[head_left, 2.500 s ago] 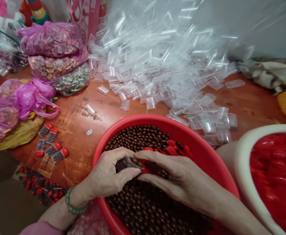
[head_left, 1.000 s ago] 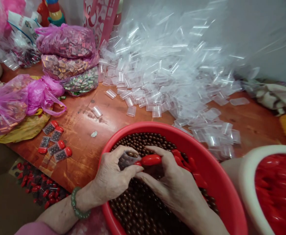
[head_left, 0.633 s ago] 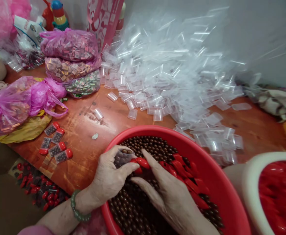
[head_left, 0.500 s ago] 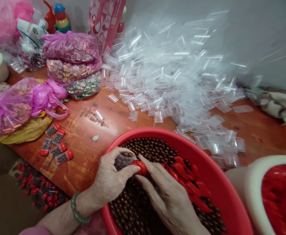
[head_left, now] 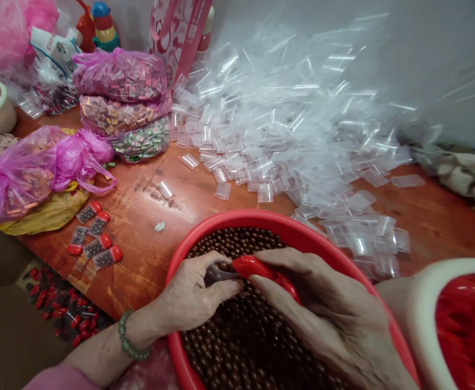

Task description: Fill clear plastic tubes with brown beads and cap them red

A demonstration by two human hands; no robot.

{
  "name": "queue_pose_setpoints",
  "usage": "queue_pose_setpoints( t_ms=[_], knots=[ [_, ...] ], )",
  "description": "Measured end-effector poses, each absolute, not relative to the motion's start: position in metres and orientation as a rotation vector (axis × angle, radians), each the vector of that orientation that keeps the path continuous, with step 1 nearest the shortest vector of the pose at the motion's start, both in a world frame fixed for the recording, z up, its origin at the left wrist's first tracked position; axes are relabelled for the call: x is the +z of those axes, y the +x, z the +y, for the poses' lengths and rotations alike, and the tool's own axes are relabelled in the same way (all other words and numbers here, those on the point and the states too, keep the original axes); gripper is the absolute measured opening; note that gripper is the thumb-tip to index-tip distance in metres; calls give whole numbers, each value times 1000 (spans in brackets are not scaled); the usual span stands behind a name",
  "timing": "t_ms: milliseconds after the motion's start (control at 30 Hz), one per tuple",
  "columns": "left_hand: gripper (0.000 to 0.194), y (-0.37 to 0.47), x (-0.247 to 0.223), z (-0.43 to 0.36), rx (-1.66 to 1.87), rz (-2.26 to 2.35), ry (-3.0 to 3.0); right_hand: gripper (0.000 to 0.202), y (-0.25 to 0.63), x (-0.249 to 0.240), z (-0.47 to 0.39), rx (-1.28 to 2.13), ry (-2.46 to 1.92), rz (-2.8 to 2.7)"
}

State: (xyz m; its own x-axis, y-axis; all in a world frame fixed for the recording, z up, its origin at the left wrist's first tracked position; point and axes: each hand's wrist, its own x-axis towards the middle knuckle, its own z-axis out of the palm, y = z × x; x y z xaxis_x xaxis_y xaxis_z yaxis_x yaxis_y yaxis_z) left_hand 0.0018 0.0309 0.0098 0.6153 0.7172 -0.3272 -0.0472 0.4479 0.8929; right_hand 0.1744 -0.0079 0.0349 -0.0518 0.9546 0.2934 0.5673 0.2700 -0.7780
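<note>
Over a red basin of shiny brown balls, my left hand pinches a clear plastic case with brown balls inside. A beaded bracelet circles that wrist. My right hand is curled around red plastic pieces, whose near end touches or almost touches the open end of the case. How many pieces it holds is partly hidden by the fingers.
Several filled cases with red caps lie on the table at left, more in a box below. Clear sleeves are heaped behind the basin. Pink bags stand back left. A white tub of red pieces is at right.
My right hand has shifted right and turned, now around red pieces. The red cap that was at the case's end is no longer seen there. My left hand still grips the case.
</note>
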Motion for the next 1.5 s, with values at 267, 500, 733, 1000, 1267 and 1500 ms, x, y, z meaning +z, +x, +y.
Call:
queue_pose_setpoints(
  t_ms=[267,500,733,1000,1267,1500],
  knots=[
    [22,3,12,31,518,718,919,26,175,46,8,598,-1213,-1953],
    [14,1,14,33,467,815,985,16,201,53,-2,517,-1401,-1981],
    [19,4,10,34,534,707,894,22,173,43,-1,657,-1284,-1738],
    [27,2,12,34,463,627,920,31,162,26,-4,674,-1300,-1692],
    [29,0,9,33,414,563,972,24,160,25,-7,673,-1373,-1678],
    [54,-2,3,31,447,508,814,33,167,25,-9,629,-1313,-1941]
  ],
)
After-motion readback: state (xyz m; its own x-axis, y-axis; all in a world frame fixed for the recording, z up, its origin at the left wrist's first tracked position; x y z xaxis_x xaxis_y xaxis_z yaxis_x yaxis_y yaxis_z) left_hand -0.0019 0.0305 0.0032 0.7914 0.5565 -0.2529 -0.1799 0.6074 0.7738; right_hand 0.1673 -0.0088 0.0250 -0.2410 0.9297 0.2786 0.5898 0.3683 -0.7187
